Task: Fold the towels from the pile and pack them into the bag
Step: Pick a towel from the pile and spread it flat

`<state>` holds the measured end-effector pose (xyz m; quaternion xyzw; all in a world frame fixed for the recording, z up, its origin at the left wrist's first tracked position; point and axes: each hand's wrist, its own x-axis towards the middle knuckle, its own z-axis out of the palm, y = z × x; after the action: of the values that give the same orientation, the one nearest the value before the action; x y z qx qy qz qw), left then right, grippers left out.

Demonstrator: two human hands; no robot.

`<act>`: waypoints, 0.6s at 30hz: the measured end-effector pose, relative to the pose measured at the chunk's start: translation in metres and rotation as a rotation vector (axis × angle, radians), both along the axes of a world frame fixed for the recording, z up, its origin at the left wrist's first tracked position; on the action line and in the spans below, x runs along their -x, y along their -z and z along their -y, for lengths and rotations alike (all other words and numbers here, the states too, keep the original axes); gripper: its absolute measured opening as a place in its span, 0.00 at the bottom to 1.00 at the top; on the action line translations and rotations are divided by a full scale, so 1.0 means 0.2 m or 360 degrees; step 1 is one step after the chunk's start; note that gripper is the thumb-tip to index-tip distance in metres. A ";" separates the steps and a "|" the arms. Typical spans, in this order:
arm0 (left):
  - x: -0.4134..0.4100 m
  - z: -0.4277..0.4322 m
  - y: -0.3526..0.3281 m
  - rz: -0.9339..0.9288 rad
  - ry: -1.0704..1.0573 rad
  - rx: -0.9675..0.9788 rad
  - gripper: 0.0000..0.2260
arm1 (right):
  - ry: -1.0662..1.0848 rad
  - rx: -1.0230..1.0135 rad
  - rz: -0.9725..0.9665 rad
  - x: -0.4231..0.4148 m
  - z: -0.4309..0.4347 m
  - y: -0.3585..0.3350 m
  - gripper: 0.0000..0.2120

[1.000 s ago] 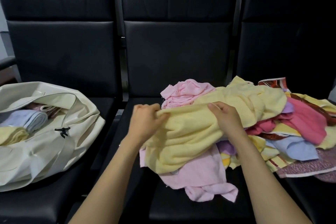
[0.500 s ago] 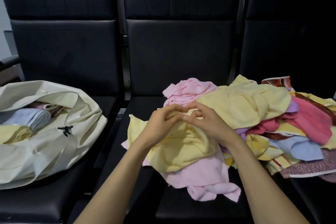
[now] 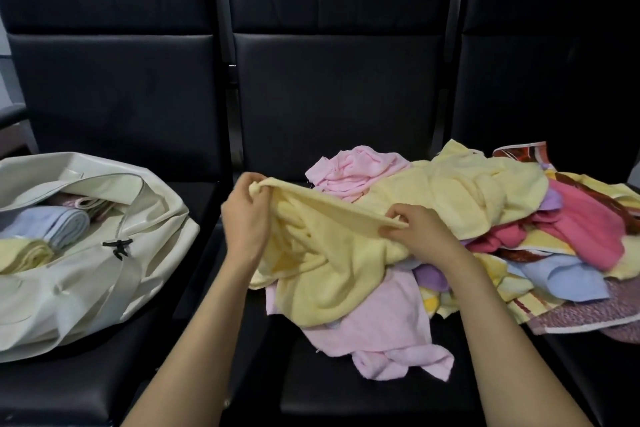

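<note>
A pale yellow towel lies crumpled on top of the pile of towels on the middle and right seats. My left hand grips one corner of its upper edge, raised a little. My right hand pinches the same edge further right, so the edge runs taut between them. A pink towel lies under the yellow one, and another pink one sits behind. The cream bag stands open on the left seat with folded blue, yellow and pink towels inside.
Three black padded seats with tall backs fill the view. A dark gap runs between the left and middle seats. A black clip hangs on the bag's front. An armrest shows at the far left edge.
My hands were together at the towel's middle half a second ago. They have since moved apart along the yellow towel's edge, stretching it out, the left hand going left and up.
</note>
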<state>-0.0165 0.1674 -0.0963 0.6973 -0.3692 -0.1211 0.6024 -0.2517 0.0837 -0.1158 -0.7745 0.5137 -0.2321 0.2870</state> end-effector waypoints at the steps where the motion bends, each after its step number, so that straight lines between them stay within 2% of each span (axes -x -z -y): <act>1: -0.02 -0.01 0.00 0.0078 -0.0067 -0.0031 0.06 | 0.0112 0.0046 -0.0082 0.03 0.02 0.01 0.06; 3: -0.05 0.00 0.03 0.0200 -0.0159 -0.0159 0.06 | 0.0337 0.0153 -0.0118 0.08 0.06 0.01 0.08; 4: -0.06 0.00 0.05 0.0258 -0.0193 -0.0271 0.07 | 0.0436 0.0203 -0.0039 0.09 0.06 0.01 0.09; 7: -0.08 0.02 0.07 0.0509 -0.0138 -0.0677 0.14 | 0.0538 0.0126 0.0592 0.08 0.04 -0.05 0.09; 9: -0.01 0.02 0.06 0.0599 0.0160 -0.0552 0.21 | 0.0355 -0.0097 0.0818 0.02 -0.02 -0.09 0.10; 11: 0.15 0.00 0.03 0.0554 0.0688 -0.0236 0.24 | 0.0080 -0.0383 0.0718 -0.05 -0.08 -0.11 0.07; 13: 0.27 0.01 0.04 0.0544 0.1110 -0.0243 0.24 | -0.0074 -0.0668 0.0681 -0.09 -0.13 -0.12 0.06; 14: 0.30 0.01 0.06 0.0549 0.1189 -0.0319 0.18 | -0.0071 -0.0718 0.0697 -0.10 -0.13 -0.12 0.06; 15: 0.31 0.02 0.07 0.0537 0.1184 -0.0359 0.08 | -0.0044 -0.0711 0.0694 -0.09 -0.12 -0.12 0.07; 16: 0.31 0.03 0.08 0.0520 0.1100 -0.0339 0.03 | -0.0033 -0.0684 0.0675 -0.06 -0.10 -0.10 0.11; 18: 0.29 0.05 0.08 0.0417 0.0849 -0.0175 0.08 | -0.0161 -0.0705 0.0524 -0.01 -0.07 -0.09 0.18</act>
<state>-0.0739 0.1583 -0.1119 0.6169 -0.6067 -0.2039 0.4580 -0.2504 0.0975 -0.0973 -0.6695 0.4591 -0.2221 0.5401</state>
